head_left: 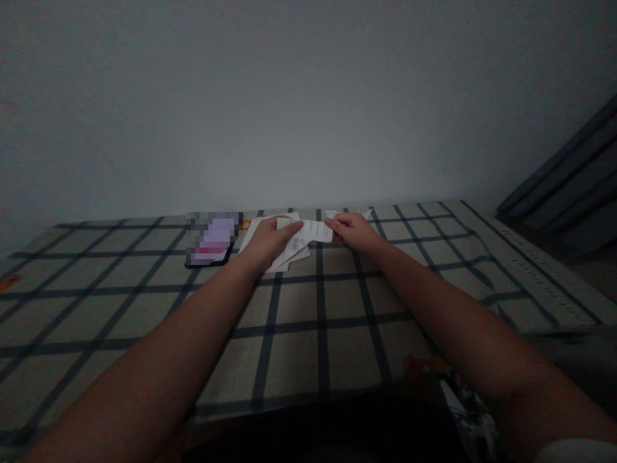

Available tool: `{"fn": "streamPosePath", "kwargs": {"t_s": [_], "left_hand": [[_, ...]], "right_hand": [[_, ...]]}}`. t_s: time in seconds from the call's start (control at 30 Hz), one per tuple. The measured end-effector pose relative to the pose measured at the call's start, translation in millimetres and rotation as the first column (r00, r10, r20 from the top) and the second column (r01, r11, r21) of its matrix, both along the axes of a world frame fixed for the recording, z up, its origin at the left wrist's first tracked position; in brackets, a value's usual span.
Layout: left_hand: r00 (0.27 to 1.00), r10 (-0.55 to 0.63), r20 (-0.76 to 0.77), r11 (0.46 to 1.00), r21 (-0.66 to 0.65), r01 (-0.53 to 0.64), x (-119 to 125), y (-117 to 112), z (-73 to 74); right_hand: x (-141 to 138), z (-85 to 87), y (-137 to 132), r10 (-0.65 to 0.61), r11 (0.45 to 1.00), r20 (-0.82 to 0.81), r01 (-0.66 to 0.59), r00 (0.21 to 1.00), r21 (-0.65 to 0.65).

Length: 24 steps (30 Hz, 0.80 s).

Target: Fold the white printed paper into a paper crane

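Note:
A small white slip of printed paper [317,230] is stretched between my two hands, a little above the table. My left hand [270,241] pinches its left end, thumb on top. At the slip's right end, my right hand [354,230] grips with thumb and curled fingers. Under and around the left hand lie several white papers [289,262], overlapping, one with a dark printed code. Another white paper [369,213] shows partly behind the right hand. The print is too small to read.
A phone [216,238] with a lit, blurred screen lies left of the papers. The checked cloth [299,334] covers the table, which meets a plain wall [308,103]. Dark folded fabric [569,167] hangs at the right. An orange patch [9,283] shows at the far left.

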<state>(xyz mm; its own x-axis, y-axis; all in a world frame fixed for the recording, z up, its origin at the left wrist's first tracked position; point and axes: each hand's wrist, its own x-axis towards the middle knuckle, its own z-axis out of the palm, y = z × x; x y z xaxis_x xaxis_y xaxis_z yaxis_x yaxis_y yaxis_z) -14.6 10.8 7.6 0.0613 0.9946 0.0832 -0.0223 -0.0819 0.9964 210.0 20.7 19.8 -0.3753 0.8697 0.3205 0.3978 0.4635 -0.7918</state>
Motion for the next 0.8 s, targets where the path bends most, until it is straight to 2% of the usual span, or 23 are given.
{"fn": "streamPosePath", "kwargs": {"t_s": [0.13, 0.23, 0.33, 0.43, 0.57, 0.8], "left_hand": [[0.999, -0.031, 0.016, 0.999, 0.014, 0.031, 0.5, 0.2, -0.6], [0.997, -0.069, 0.040, 0.997, 0.021, 0.069, 0.3, -0.1, -0.5], [0.996, -0.071, 0.051, 0.997, 0.014, 0.071, 0.4, -1.5, 1.1], [0.997, -0.071, 0.040, 0.997, -0.011, 0.072, 1.5, -4.8, 4.2], [0.997, -0.074, -0.014, 0.996, -0.059, 0.073, 5.0, -10.7, 8.7], [0.999, -0.035, -0.041, 0.996, -0.083, 0.032, 7.6, -12.3, 10.6]], "right_hand": [[-1.1, -2.5, 2.1, 0.026, 0.999, -0.102, -0.031, 0.994, -0.041], [-3.1, -6.4, 4.4, 0.048, 0.991, -0.209, -0.073, 0.977, -0.113], [-3.5, -9.6, 7.4, 0.050, 0.977, -0.247, -0.099, 0.968, -0.188], [-2.0, -9.7, 8.0, 0.070, 0.975, -0.202, -0.110, 0.977, -0.194], [-1.5, -4.8, 1.7, 0.116, 0.987, -0.088, -0.125, 0.989, -0.103], [-6.2, 1.8, -8.3, 0.066, 0.998, 0.042, -0.066, 0.997, 0.004]]}}
